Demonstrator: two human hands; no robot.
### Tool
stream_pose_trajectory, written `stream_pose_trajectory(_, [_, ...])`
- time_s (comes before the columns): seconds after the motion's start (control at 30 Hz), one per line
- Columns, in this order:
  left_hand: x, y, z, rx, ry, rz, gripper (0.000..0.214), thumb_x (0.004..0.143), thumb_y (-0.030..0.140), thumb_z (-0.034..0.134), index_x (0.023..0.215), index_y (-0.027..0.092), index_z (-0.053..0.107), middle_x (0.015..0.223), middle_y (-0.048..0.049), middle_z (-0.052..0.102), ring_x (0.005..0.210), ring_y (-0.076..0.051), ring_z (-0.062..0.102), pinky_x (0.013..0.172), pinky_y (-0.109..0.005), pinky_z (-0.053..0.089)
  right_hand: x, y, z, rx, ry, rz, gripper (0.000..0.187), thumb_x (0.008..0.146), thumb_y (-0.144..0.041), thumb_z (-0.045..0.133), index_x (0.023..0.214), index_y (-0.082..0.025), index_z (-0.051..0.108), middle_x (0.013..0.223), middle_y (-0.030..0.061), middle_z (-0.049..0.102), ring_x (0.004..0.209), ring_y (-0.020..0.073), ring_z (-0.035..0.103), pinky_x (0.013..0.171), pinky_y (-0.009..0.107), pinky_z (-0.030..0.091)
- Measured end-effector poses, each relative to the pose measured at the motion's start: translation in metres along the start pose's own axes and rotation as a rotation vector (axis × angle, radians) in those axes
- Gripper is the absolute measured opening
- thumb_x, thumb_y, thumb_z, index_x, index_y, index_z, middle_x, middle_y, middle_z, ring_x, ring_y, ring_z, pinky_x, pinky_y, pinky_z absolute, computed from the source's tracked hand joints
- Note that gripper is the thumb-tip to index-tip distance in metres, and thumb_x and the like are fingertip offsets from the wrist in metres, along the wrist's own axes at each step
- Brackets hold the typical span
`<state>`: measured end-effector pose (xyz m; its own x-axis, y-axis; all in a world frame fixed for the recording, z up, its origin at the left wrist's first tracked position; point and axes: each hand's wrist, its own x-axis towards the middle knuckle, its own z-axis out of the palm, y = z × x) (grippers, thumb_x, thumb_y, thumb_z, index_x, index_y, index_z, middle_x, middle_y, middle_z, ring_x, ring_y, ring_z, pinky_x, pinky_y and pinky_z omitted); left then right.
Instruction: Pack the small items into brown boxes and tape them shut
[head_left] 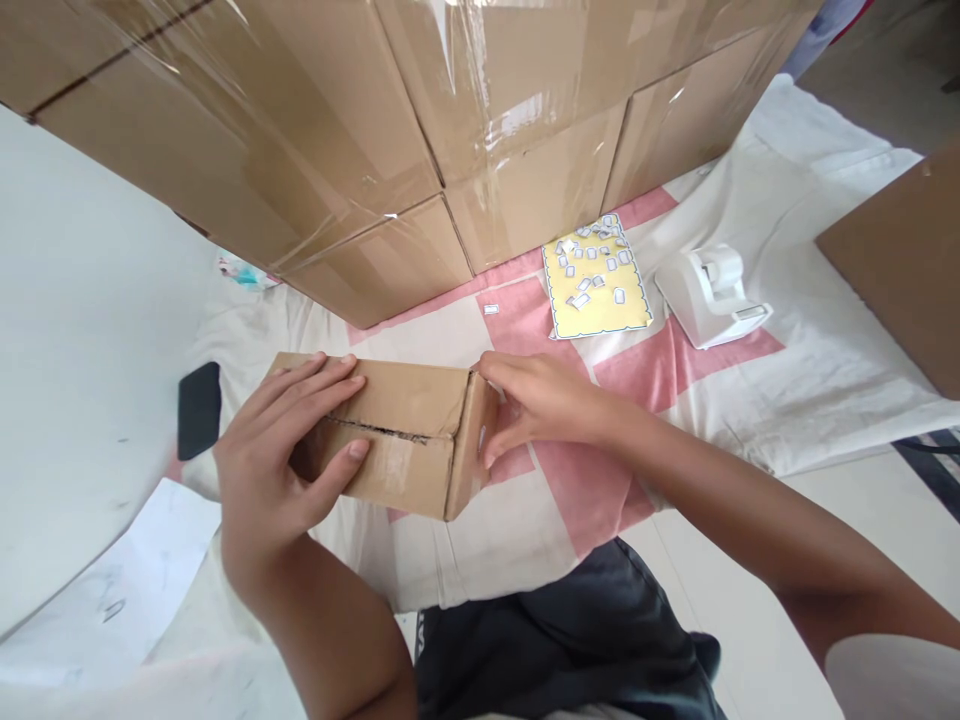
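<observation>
A small brown cardboard box (pixel 405 390) is tilted above the cloth in front of me, its top seam taped and slightly gapped. My left hand (pixel 289 440) grips its left part, fingers over the far side of the top and thumb across the near flap. At the right end face, my right hand (pixel 532 400) holds the box, fingertips at the upper corner and thumb lower on that face. A small whitish patch shows on this face by the thumb; the hand partly covers it, so its kind is unclear.
Large taped cartons (pixel 300 170) form a wall behind. A yellow sheet (pixel 600 315) bears several small white labels, with one loose label (pixel 491 309) nearby. To the right stands a white tape dispenser (pixel 701 300); at left lie a dark phone (pixel 199 410) and white paper (pixel 120 590).
</observation>
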<state>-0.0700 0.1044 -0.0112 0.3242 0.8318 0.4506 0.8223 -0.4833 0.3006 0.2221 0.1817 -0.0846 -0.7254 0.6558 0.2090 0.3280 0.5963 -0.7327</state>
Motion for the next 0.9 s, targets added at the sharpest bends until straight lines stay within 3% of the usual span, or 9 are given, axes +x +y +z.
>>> stream_pose_trajectory(0.27, [0.0, -0.001, 0.001, 0.021, 0.001, -0.012, 0.041, 0.09, 0.03, 0.07, 0.131, 0.031, 0.071, 0.14, -0.0041, 0.071, 0.136, -0.032, 0.062, 0.119, -0.055, 0.045, 0.0, 0.01, 0.0, 0.011, 0.039, -0.053, 0.051, 0.088, -0.06, 0.077, 0.08, -0.023, 0.043, 0.072, -0.0059, 0.048, 0.063, 0.0135, 0.045, 0.06, 0.026, 0.023])
stream_pose_trajectory(0.43, [-0.002, -0.005, 0.002, -0.021, 0.034, 0.009, 0.039, 0.091, 0.033, 0.068, 0.13, 0.031, 0.071, 0.134, -0.0045, 0.074, 0.134, -0.031, 0.063, 0.12, -0.055, 0.045, 0.0, 0.009, 0.003, 0.097, 0.034, -0.047, 0.046, 0.088, -0.055, 0.079, 0.085, -0.023, 0.048, 0.081, -0.0037, 0.055, 0.074, 0.0156, 0.053, 0.067, 0.025, 0.033])
stream_pose_trajectory(0.6, [-0.007, -0.015, 0.01, -0.059, 0.078, -0.007, 0.045, 0.089, 0.049, 0.064, 0.133, 0.041, 0.07, 0.133, -0.0006, 0.074, 0.132, -0.032, 0.064, 0.122, -0.055, 0.043, -0.011, 0.004, 0.008, 0.186, 0.035, 0.023, 0.048, 0.082, -0.057, 0.083, 0.099, -0.022, 0.054, 0.103, 0.0016, 0.06, 0.091, 0.0192, 0.058, 0.079, 0.029, 0.046])
stream_pose_trajectory(0.7, [-0.008, -0.019, 0.014, -0.077, 0.098, 0.004, 0.043, 0.088, 0.051, 0.063, 0.13, 0.042, 0.071, 0.133, 0.0007, 0.075, 0.132, -0.031, 0.065, 0.122, -0.053, 0.044, -0.023, -0.011, 0.016, 0.212, 0.089, 0.067, 0.07, 0.073, -0.059, 0.089, 0.123, -0.023, 0.054, 0.126, 0.0071, 0.058, 0.112, 0.0251, 0.06, 0.092, 0.035, 0.05])
stream_pose_trajectory(0.8, [-0.009, -0.017, 0.013, -0.139, 0.131, 0.014, 0.034, 0.088, 0.046, 0.065, 0.12, 0.039, 0.075, 0.126, 0.0005, 0.077, 0.127, -0.03, 0.068, 0.121, -0.052, 0.045, -0.037, -0.032, 0.034, 0.238, 0.134, 0.197, 0.092, 0.064, -0.061, 0.093, 0.135, -0.022, 0.048, 0.131, 0.01, 0.058, 0.117, 0.0301, 0.061, 0.095, 0.041, 0.053])
stream_pose_trajectory(0.9, [-0.01, -0.013, 0.01, -0.205, 0.173, -0.002, 0.026, 0.087, 0.042, 0.066, 0.11, 0.036, 0.078, 0.119, 0.0007, 0.08, 0.121, -0.028, 0.072, 0.12, -0.05, 0.048, -0.049, -0.054, 0.06, 0.228, 0.186, 0.296, 0.123, 0.055, -0.059, 0.098, 0.153, -0.025, 0.032, 0.145, 0.0145, 0.052, 0.129, 0.0355, 0.058, 0.101, 0.047, 0.053])
